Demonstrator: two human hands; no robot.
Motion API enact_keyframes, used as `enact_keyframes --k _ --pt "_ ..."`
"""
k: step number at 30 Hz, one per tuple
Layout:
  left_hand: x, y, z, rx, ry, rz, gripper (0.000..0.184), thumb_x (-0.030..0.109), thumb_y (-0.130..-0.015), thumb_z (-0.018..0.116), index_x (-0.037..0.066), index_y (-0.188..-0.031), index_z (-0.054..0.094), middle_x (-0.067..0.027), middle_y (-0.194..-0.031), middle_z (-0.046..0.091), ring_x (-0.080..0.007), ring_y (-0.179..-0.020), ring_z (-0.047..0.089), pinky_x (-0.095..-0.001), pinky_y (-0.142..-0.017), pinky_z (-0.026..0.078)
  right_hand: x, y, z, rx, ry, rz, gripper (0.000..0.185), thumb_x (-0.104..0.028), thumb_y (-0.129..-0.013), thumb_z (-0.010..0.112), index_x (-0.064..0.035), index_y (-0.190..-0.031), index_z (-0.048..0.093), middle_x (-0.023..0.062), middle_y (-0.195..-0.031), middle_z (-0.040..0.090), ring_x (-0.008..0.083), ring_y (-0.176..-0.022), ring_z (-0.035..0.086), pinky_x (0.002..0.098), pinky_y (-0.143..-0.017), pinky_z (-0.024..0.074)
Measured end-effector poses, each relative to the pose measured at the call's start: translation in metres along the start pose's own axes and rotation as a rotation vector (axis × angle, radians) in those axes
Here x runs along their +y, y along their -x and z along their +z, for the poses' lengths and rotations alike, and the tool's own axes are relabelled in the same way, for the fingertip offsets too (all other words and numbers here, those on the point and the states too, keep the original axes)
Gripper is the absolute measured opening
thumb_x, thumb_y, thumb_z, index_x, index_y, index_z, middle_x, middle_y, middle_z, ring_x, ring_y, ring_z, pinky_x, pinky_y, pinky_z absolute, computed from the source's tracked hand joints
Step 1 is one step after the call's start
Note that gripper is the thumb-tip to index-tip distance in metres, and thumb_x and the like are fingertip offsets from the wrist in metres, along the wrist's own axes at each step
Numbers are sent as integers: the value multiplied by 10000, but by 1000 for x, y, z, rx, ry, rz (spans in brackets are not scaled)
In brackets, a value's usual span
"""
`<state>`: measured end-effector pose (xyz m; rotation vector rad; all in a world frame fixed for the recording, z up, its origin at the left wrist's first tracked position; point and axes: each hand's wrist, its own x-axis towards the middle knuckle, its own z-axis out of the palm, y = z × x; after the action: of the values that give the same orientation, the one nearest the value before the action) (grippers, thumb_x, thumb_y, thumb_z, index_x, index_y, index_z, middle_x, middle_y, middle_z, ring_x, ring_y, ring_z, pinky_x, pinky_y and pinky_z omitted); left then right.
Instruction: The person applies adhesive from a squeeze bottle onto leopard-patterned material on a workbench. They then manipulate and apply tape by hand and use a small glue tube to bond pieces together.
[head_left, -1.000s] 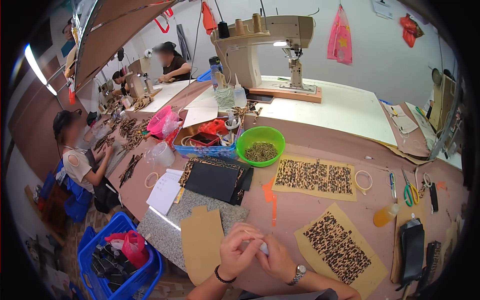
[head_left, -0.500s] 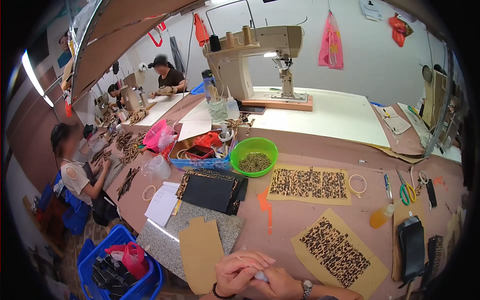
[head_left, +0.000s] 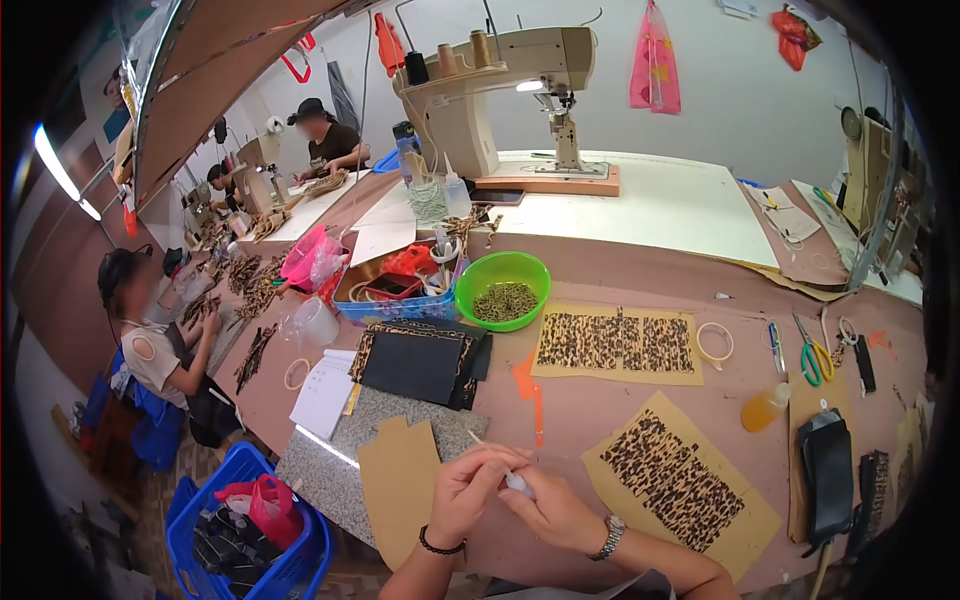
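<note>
My left hand (head_left: 468, 492) and my right hand (head_left: 560, 508) meet at the table's near edge, fingers curled together. A small whitish, rounded object (head_left: 518, 484) shows in my right hand's grip; its kind is partly hidden by the fingers. Above my left fingers pokes a thin pale stick (head_left: 475, 437), its lower end covered. To the left of the hands lies a tan cardboard piece (head_left: 398, 490) on a speckled stone slab (head_left: 322, 482). On the right, brown paper (head_left: 748, 535) carries leopard-print strips (head_left: 672, 475).
Further back are a second strip-covered sheet (head_left: 616, 342), a green bowl (head_left: 531, 268), black pieces (head_left: 412, 362) and a tape roll (head_left: 714, 342). Scissors (head_left: 812, 360) and an amber bottle (head_left: 764, 408) stand right. A blue basket (head_left: 300, 572) sits lower left. A co-worker (head_left: 165, 345) works at left.
My hands have moved up and slightly forward over the table, still together. The stick now points up away from the fingers, and more of the whitish object shows. The camera view has shifted slightly.
</note>
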<state>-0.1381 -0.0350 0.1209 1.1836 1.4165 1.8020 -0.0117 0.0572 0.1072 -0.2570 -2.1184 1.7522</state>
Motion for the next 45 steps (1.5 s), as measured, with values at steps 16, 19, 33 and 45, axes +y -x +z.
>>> enact_keyframes --k 16,19,33,45 --pt "3 -7 9 69 74 72 284 166 -983 497 -41 -842 630 -155 -890 644 -290 -921 655 -433 -945 453 -13 -6 -4 43 75 -78 228 -196 -927 599 -3 -1036 544 194 -774 609 373 -707 628 396 -609 479" --pt "3 -1 7 24 114 111 298 185 -987 490 -23 -822 627 -147 -865 646 -316 -906 675 -476 -987 426 -21 0 -6 -40 36 -41 219 -202 -934 591 3 -997 553 180 -743 605 340 -687 631 376 -603 477" --pt "10 -5 -25 5 -111 -1 200 88 -956 524 -32 -943 684 -110 -872 654 -201 -860 639 -329 -877 478 14 -17 5 -118 -1 60 282 -256 -965 545 -1 -1085 546 85 -723 621 187 -670 621 323 -634 487" --pt "2 -170 -148 257 -504 376 144 21 -887 628 -37 -1008 679 -51 -892 630 -93 -709 599 -217 -621 495 111 -11 18 15 445 69 331 -254 -921 608 4 -1119 548 184 -1076 584 309 -838 644 372 -731 516"
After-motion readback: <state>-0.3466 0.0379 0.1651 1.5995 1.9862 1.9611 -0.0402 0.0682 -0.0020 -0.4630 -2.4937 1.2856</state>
